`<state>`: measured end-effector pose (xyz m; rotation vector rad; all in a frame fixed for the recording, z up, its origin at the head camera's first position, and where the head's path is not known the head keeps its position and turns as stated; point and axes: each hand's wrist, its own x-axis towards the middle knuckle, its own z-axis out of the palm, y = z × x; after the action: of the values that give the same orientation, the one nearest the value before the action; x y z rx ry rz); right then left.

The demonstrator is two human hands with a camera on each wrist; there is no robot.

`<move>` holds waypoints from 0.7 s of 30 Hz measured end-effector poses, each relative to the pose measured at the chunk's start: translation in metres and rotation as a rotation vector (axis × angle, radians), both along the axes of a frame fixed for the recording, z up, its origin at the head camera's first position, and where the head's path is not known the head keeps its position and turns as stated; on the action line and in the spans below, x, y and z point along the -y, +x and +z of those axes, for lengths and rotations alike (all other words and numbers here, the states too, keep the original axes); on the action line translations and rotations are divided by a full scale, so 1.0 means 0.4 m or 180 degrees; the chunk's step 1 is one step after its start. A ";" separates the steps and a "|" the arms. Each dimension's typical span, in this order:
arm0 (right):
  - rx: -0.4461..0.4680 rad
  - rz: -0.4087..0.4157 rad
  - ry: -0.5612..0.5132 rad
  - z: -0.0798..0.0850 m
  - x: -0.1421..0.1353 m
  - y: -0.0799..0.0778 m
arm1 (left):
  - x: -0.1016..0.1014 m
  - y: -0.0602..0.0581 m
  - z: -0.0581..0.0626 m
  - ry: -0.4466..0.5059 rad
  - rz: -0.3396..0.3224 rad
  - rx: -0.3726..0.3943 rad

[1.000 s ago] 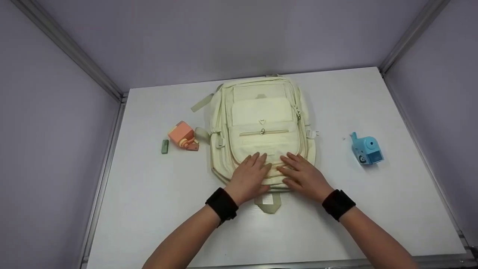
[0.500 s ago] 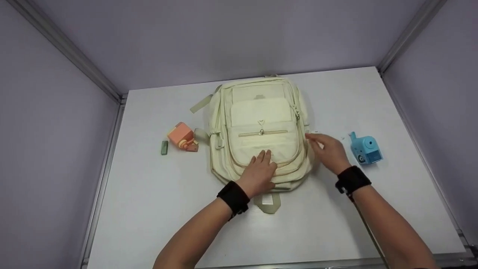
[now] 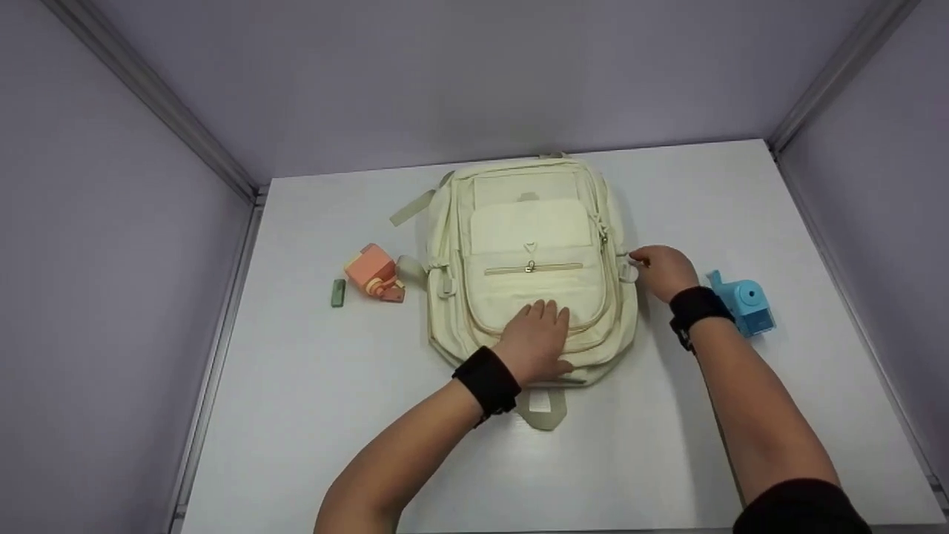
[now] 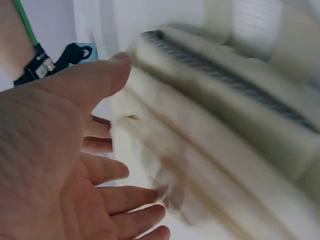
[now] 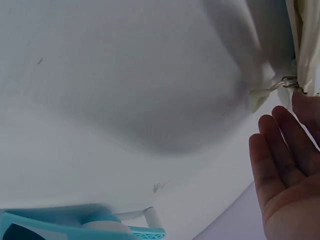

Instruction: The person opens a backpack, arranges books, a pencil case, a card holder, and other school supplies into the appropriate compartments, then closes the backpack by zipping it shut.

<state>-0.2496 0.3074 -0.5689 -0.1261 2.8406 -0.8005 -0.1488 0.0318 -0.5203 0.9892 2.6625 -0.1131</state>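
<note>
A cream backpack (image 3: 535, 230) lies front up on the white table. My left hand (image 3: 535, 343) rests over its lower front, fingers straight and spread. In the left wrist view, the left hand's palm (image 4: 55, 165) is beside the bag's blurred bottom edge (image 4: 200, 125). My right hand (image 3: 663, 273) is at the bag's right side, thumb and index finger pinched together beside a pale strap loop (image 3: 629, 271). The right wrist view has the thumb at a metal zipper pull (image 5: 289, 82) with a pale tab; the index fingertip is hidden and the other fingers are straight.
A blue pencil sharpener (image 3: 747, 305) stands right of my right wrist. To the bag's left are an orange pencil sharpener (image 3: 371, 268) and a small green block (image 3: 338, 293). Grey straps (image 3: 412, 208) stick out from the bag. Walls enclose the table's back and sides.
My right hand has left the bag's lower front and moved up and right to its right side, its fingers closing into a pinch. My left hand has shifted slightly right on the bag.
</note>
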 end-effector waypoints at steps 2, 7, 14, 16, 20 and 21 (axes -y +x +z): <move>0.0061 0.0048 0.0036 -0.007 -0.007 -0.009 | -0.030 -0.015 0.017 -0.0052 -0.0121 -0.0103; -0.0004 0.0234 0.0213 -0.029 -0.019 -0.025 | -0.106 -0.062 0.022 -0.0004 -0.0334 -0.0296; -0.0013 0.0216 0.0229 -0.054 -0.032 -0.028 | -0.150 -0.111 -0.025 0.0057 0.0081 -0.0153; 0.0003 0.0150 0.0157 -0.060 -0.034 -0.030 | -0.148 -0.116 -0.031 0.0069 0.0141 -0.0108; -0.0011 0.0026 -0.0007 -0.067 -0.030 -0.035 | -0.138 -0.123 -0.032 0.0152 0.0100 -0.0084; -0.0006 -0.0021 -0.0074 -0.066 -0.028 -0.036 | -0.136 -0.125 -0.031 0.0154 0.0083 -0.0077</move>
<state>-0.2640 0.3185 -0.5954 -0.1208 2.8355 -0.8352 -0.1989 0.0864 -0.5328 0.9736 2.7109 -0.0555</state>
